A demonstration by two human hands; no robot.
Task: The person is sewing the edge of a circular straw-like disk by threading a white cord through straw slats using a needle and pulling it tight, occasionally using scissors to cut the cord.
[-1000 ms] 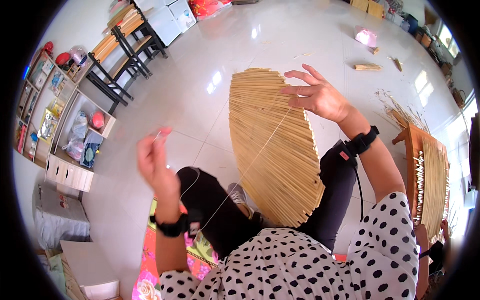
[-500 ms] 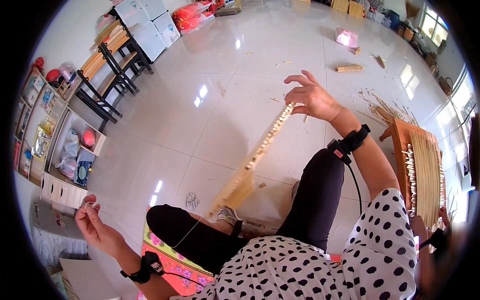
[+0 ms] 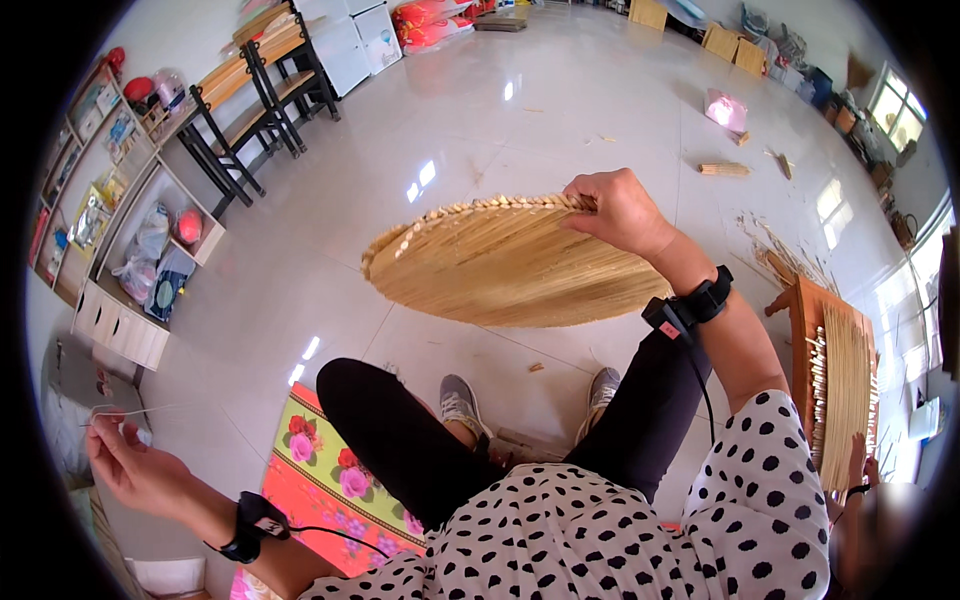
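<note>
My right hand (image 3: 624, 214) is closed on the rim of a round mat of pale straw-like stalks (image 3: 510, 262). The mat hangs tilted in front of my knees, above the floor. Its upper edge shows a row of cut stalk ends. Far to the left, my left hand (image 3: 140, 468) is raised with its fingertips pinched on a thin pale thread (image 3: 142, 410). Whether a needle is in those fingers is too small to tell. The thread's far end is lost from sight.
On the right, a wooden bench (image 3: 806, 300) bears a row of stalks (image 3: 848, 390), with another person's hand (image 3: 858, 455) beside it. Stalk scraps (image 3: 780, 250) and a bundle (image 3: 724, 170) lie on the floor. Chairs (image 3: 240, 130) and a shelf unit (image 3: 150, 180) stand left.
The mat has swung from nearly edge-on to showing its broad face. My right hand has closed more firmly round its rim. My left hand has moved further left and down with the thread.
</note>
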